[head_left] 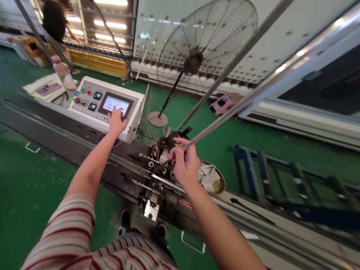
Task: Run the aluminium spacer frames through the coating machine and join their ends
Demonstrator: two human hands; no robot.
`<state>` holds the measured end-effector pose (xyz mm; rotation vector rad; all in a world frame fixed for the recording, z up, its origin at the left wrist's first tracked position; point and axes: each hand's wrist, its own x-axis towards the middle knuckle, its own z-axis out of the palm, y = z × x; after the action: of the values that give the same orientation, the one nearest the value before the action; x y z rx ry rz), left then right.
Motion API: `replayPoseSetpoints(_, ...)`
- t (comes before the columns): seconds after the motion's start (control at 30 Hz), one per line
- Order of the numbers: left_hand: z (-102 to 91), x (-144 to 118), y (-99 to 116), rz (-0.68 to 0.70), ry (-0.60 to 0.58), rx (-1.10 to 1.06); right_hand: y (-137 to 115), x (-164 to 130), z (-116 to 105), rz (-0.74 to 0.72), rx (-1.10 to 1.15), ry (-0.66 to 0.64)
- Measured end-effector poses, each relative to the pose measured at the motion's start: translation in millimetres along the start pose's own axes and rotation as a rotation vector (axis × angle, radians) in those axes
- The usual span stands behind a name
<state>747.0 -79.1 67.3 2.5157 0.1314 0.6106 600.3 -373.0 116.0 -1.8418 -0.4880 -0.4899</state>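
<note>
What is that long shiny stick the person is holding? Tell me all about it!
The bar is a long, thin, silvery metal strip. It slants from the machine head up toward the top right, past the fan. The right hand pinches its lower end, just above the machine. A second bar runs beside it.

No legible writing anywhere

The lit touchscreen [116, 104] on the control panel [108, 108] shows coloured blocks too small and blurred to read; the buttons [81, 95] beside it carry no label that can be made out.
</note>
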Motion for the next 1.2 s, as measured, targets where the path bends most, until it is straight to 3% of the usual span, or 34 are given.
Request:
replayPoseSetpoints(0.07,7.2,-23,25,0.107,-0.033,-0.217,1,1,-3,-0.009,-0.012,0.013)
replayPoseSetpoints(0.17,24.1,-77,78,0.326,-0.361,-0.733,6,5,-9,-0.027,-0.003,0.015)
replayPoseSetpoints(0.23,34.6,-116,113,0.374,-0.568,-0.977,7,8,-14,-0.026,-0.003,0.003)
replayPoseSetpoints(0.27,39.5,-133,128,0.360,-0.608,-1.061,6,9,-17,-0.023,-0.006,-0.009)
replayPoseSetpoints(0.37,52.0,-167,163,0.243,-0.522,-1.268,-5,12,-33,-0.032,-0.025,-0.079)
replayPoseSetpoints(0.5,52.8,-178,190,0.148,-0.355,-1.413,1,1,-77,-0.110,-0.130,-0.160)
replayPoseSetpoints(0.6,39.8,-183,209,0.105,-0.290,-1.449,47,-41,-131,-0.096,-0.357,-0.192)
replayPoseSetpoints(0.77,15.0,-199,251,0.085,-0.240,-1.474,148,-155,-238,0.155,-0.836,-0.398)
replayPoseSetpoints(0.9,2.3,-222,289,0.114,-0.201,-1.470,190,-220,-318,0.281,-0.957,-0.521)
replayPoseSetpoints(1.03,-2.8,-248,329,0.127,-0.201,-1.441,202,-250,-377,0.351,-0.813,-0.430)
replayPoseSetpoints(1.2,-0.7,-278,375,0.114,-0.211,-1.399,201,-278,-427,0.255,-0.682,-0.272)
